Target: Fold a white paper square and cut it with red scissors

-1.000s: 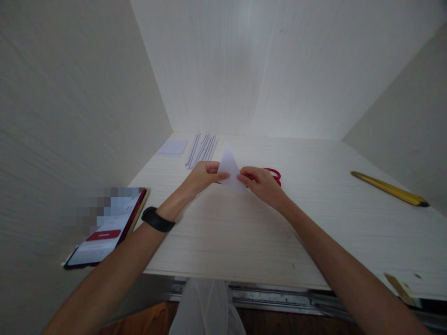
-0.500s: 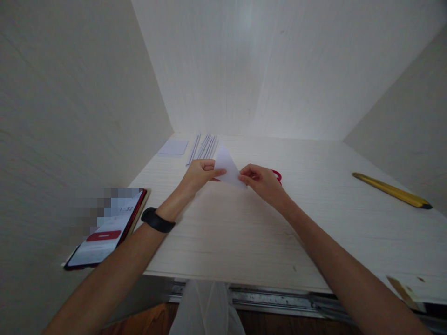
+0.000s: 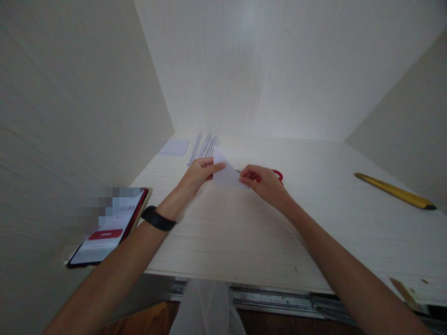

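Note:
A small white triangular piece of paper (image 3: 225, 177) is held up between both hands above the desk. My left hand (image 3: 202, 173), with a black band at the wrist, pinches its left side, thumb on the near face. At the paper's right corner, the thumb and fingertips of my right hand (image 3: 260, 179) are closed on it. Scissors with red handles (image 3: 278, 175) lie behind my right hand, mostly hidden by it. Just beyond my left hand lie several thin paper strips (image 3: 206, 146).
A square of pale paper (image 3: 174, 147) lies at the back left of the white desk (image 3: 237, 237). A phone (image 3: 108, 232) with a lit screen rests at the left. On the right lies a yellow-handled tool (image 3: 394, 190), perhaps a cutter. Walls enclose the back and sides.
The paper has turned slightly in my hands and its top tip has shifted a little left. More of the scissors shows behind it. Both hands keep their grip.

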`<state>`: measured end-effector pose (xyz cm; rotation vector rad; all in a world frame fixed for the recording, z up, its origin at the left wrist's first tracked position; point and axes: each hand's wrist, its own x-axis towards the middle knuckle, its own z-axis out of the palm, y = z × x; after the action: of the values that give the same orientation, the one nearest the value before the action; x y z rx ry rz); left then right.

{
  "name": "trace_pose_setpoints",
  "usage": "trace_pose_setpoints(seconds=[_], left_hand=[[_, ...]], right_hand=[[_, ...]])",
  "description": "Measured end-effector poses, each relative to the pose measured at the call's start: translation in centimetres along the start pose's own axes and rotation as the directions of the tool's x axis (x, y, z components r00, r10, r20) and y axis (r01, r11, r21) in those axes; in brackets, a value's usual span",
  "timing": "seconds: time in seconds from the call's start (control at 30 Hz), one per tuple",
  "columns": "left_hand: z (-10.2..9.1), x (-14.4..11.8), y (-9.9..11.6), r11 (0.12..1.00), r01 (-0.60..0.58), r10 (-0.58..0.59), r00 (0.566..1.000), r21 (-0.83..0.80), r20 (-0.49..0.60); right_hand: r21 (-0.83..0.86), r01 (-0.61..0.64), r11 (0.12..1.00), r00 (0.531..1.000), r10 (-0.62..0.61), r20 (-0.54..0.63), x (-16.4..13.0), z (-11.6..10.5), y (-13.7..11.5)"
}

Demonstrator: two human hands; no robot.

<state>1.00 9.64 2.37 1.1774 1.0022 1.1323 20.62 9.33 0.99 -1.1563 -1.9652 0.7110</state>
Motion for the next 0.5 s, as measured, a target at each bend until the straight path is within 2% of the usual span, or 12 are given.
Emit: trace_pose_setpoints(seconds=[0.3, 0.5], left_hand=[[-0.12, 0.17, -0.34, 0.994, -0.037, 0.043, 0.998, 0.102, -0.052], [0.18, -0.04, -0.09, 1.0, -0.018, 0.019, 0.997, 0.021, -0.075]], right_hand=[[-0.003, 0.077, 0.997, 0.995, -0.077, 0.062, -0.26, 0.16, -0.14], [0.0, 0.085, 0.996, 0.994, -0.085, 0.066, -0.25, 0.17, -0.05]])
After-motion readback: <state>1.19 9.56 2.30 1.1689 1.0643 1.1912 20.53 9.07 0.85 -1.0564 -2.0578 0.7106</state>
